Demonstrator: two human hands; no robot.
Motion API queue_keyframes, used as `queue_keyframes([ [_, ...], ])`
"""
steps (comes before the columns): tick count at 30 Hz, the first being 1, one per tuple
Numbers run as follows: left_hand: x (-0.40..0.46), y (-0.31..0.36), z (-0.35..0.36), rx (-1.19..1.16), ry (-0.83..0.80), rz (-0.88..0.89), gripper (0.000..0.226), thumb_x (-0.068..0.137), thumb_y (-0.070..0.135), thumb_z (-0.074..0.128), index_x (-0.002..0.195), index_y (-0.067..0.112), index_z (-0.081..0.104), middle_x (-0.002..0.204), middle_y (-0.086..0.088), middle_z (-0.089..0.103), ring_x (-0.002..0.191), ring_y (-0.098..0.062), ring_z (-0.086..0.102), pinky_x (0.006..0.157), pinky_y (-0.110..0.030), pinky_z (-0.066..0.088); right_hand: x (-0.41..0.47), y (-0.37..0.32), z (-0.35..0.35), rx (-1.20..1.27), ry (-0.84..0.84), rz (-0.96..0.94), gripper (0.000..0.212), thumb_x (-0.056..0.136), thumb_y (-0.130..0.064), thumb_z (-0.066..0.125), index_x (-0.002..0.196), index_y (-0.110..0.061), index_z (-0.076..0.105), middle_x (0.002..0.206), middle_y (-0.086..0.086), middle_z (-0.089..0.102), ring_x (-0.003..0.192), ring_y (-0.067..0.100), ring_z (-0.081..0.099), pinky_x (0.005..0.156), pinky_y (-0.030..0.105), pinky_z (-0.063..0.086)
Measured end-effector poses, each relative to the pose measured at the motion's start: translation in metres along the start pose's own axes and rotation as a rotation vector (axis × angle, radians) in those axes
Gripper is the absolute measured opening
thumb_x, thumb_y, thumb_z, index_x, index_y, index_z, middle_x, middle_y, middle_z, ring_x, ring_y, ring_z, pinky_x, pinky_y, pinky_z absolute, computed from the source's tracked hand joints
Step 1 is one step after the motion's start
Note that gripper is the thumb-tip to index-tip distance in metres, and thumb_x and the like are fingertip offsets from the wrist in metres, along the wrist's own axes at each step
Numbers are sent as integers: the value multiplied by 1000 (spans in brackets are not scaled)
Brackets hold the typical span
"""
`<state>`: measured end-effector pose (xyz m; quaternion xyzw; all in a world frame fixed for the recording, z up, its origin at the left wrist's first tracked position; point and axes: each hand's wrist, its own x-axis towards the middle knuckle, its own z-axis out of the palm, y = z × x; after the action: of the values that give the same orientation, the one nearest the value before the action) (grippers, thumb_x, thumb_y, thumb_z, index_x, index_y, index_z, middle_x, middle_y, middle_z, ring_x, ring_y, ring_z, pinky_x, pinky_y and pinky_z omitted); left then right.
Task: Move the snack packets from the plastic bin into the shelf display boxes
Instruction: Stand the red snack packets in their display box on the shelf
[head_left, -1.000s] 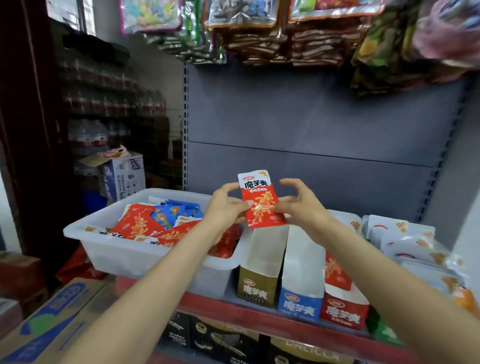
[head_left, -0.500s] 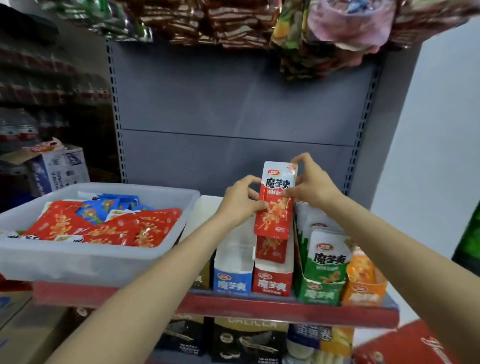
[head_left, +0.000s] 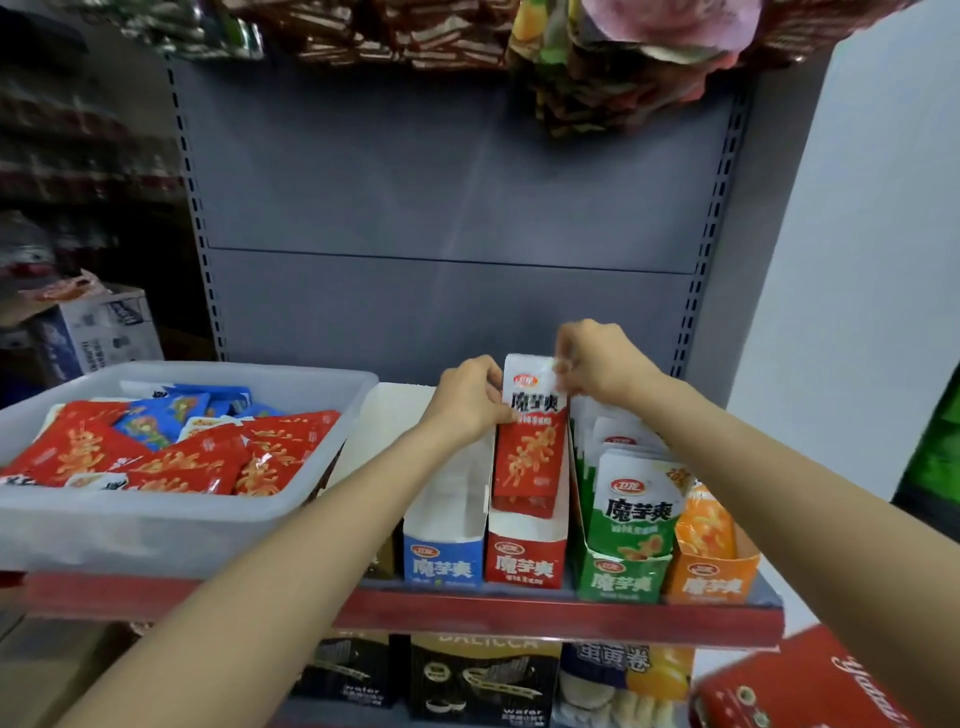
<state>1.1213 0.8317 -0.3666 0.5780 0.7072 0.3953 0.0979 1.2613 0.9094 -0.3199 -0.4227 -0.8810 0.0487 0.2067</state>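
Red snack packet (head_left: 529, 439) is pinched upright at its upper corners by left hand (head_left: 470, 397) and right hand (head_left: 597, 364), lowered into the matching red display box (head_left: 524, 558) so its label faces front.

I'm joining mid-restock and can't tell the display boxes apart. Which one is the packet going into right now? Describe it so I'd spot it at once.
Start at the clear plastic bin on the red-edged shelf and move right along the row of boxes. It is the red box, third coloured one, between the blue box and the green box. Both hands hold a red packet upright in it.
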Motion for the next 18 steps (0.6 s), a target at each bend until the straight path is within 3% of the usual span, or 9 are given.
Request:
queue_keyframes([
  [3,1,-4,6,19,43,-4,31,77,12,75,97,14,53,84,2,63,83,-18,62,73,-33,52,4,1,8,-50,-83,-6,30,78,-6,69,63,-24,52,91,9,67,75,24,61,71,33,52],
  [8,6,-8,11,131,49,35,25,79,13,73,98,16,56,97,-2,63,91,-21,61,83,-42,52,9,0,14,-141,-110,-1,15,81,-11,67,78,-21,57,100,8,63,90,29,61,71,34,48],
  [13,4,-10,4,118,150,103,34,85,18,66,118,17,57,114,-3,55,98,-17,57,87,-36,50,6,-5,11,-88,-60,-30,17,86,-15,60,103,-16,64,107,9,64,93,29,62,83,43,53],
  [18,-20,-32,-32,113,262,150,24,89,17,60,113,17,59,106,2,60,87,-11,55,79,-26,46,-7,-41,10,36,-23,-154,20,88,-15,57,106,-14,66,106,4,67,99,24,61,86,38,51],
])
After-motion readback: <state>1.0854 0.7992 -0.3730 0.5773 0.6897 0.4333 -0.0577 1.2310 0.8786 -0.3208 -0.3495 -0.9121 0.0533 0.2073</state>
